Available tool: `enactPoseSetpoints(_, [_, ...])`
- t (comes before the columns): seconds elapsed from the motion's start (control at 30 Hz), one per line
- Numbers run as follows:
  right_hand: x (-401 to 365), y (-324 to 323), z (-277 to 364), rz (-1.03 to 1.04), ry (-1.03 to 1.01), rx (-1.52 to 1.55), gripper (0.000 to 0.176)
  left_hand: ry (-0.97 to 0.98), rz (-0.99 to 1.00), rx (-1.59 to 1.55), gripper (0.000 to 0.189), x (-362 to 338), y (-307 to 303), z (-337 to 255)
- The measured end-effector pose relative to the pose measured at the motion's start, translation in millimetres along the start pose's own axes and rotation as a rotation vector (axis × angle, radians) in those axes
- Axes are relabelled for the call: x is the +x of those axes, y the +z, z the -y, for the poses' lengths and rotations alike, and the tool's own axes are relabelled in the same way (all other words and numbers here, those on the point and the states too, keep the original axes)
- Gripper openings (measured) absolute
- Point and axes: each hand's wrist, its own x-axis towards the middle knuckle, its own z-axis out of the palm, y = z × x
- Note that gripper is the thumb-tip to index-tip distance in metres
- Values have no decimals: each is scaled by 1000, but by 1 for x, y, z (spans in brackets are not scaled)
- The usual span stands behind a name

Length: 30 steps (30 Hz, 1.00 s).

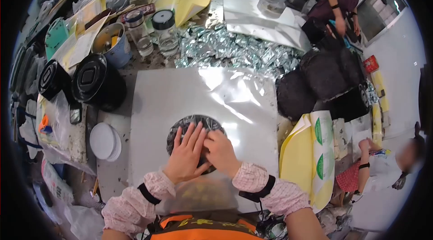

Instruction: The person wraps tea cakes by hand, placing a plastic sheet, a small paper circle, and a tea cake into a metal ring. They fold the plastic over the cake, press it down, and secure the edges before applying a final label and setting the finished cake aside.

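Observation:
A round dark disc in shiny clear film point(178, 134) lies on the pale smooth board point(153, 100), near its front half. My left hand point(187, 154) rests flat on the disc's left and middle part, its fingers stretched out and pointing away from me. On the right side of the disc, my right hand point(221, 152) has its fingers curled in and touches the surface close to my left fingers. Whatever its fingertips pinch is too small to make out. Both hands cover much of the disc's front part.
Crumpled silvery foil pieces point(239, 48) lie behind the board. Dark round cakes point(324, 75) are stacked at right, above yellow sheets point(297, 149). Glass jars point(166, 37), black canisters point(97, 82) and white lids point(104, 141) stand left. Two other people are at the right.

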Motion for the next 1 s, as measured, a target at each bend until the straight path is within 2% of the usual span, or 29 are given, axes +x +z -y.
enactPoseSetpoints(0.07, [6,-8,-10,60,-16,17,8,-18,68,91,75,3,10,2])
enactPoseSetpoints(0.1, [6,-24,-22,138,44,338,12,-19,78,126,73,3,9,0])
enactPoseSetpoints(0.13, [9,-51,-29,214,193,451,15,-16,92,164,71,3,7,-1])
enactPoseSetpoints(0.17, [12,-72,-42,36,309,381,11,-29,109,115,65,4,7,-1])
enactPoseSetpoints(0.2, [22,-100,-48,-187,233,101,10,-32,110,114,65,4,8,-1])
enactPoseSetpoints(0.23, [30,-122,-95,-396,156,-51,11,-35,112,112,65,4,8,-1])
enactPoseSetpoints(0.27, [40,-146,-127,-500,262,-120,15,-38,111,112,65,4,9,-1])
enactPoseSetpoints(0.3, [52,-165,-144,-496,412,-116,18,-38,102,103,65,5,8,-1])
enactPoseSetpoints(0.4, [92,-148,-191,-613,292,-407,18,-53,109,84,66,5,7,-2])
enactPoseSetpoints(0.5, [129,-118,-210,-721,104,-626,20,-55,109,90,65,6,9,-2])
enactPoseSetpoints(0.6, [134,-134,-222,-715,260,-315,23,-52,114,149,65,6,9,2])
enactPoseSetpoints(0.63, [135,-143,-229,-789,210,-240,24,-59,113,151,65,6,10,1])
enactPoseSetpoints(0.73, [147,-160,-292,-713,150,-412,21,-69,125,172,64,8,11,-2])
enactPoseSetpoints(0.77, [152,-146,-320,-849,21,-659,20,-74,133,164,64,7,12,-2])
enactPoseSetpoints(0.87, [157,-148,-281,-858,186,-375,22,-96,133,116,63,10,9,-3])
enactPoseSetpoints(0.9, [153,-151,-269,-844,184,-410,20,-110,135,88,63,9,8,-4])
enactPoseSetpoints(1.0, [127,-153,-188,-781,120,1,17,-70,152,196,66,10,9,-3])
